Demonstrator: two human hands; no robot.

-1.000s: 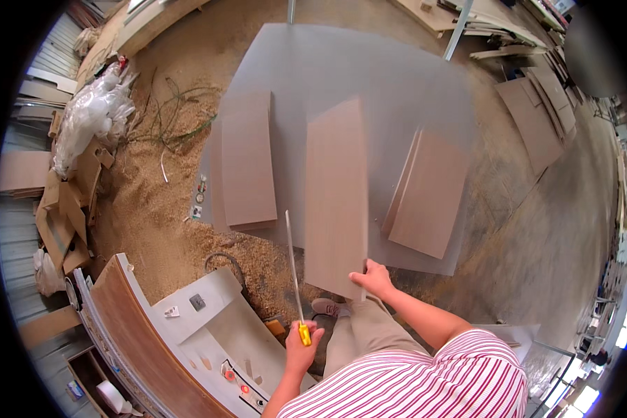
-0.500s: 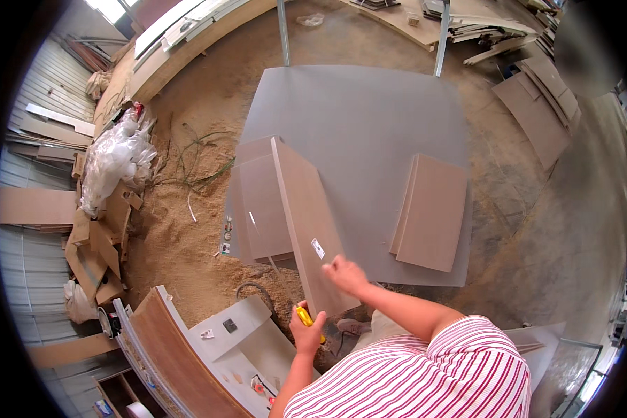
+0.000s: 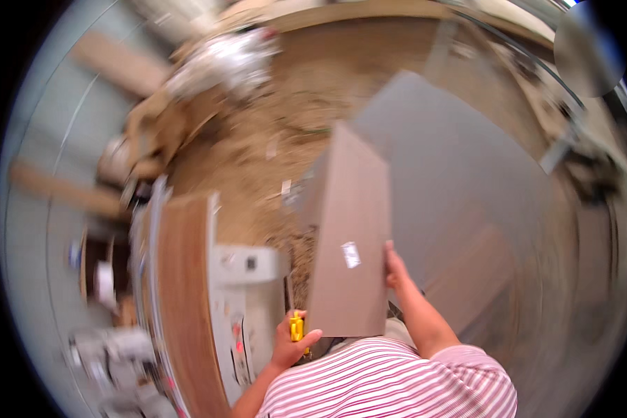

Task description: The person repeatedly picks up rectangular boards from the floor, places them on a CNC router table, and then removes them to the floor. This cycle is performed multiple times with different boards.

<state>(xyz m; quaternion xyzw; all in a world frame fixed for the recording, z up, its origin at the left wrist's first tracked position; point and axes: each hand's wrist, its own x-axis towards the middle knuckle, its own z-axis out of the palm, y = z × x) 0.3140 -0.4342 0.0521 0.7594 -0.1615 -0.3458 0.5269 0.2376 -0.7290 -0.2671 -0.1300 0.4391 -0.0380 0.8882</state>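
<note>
A long light-brown board [image 3: 352, 230] with a small white label stands in front of me, its near end close to my body. My right hand [image 3: 395, 270] grips its right edge. My left hand [image 3: 290, 344] is closed round a yellow hand tool [image 3: 297, 326], with the thumb reaching toward the board's lower left corner. A thin greyish strip rises from beside the tool; its exact kind I cannot make out. Beyond the board lies a large grey sheet [image 3: 460, 146], with blurred brown panels [image 3: 477, 272] on its right part.
To my left stands a bench-like piece with a brown top [image 3: 184, 272] and a pale panel [image 3: 254, 261] beside it. Sawdust [image 3: 272, 150] covers the floor. Clear plastic wrap [image 3: 233, 63] and cardboard [image 3: 167, 132] lie at the far left. Much of the surroundings is blurred.
The view has swung left, so the grey sheet appears turned and farther right. My right hand has moved from above the board's face to its right edge. My left hand still holds the yellow tool.
</note>
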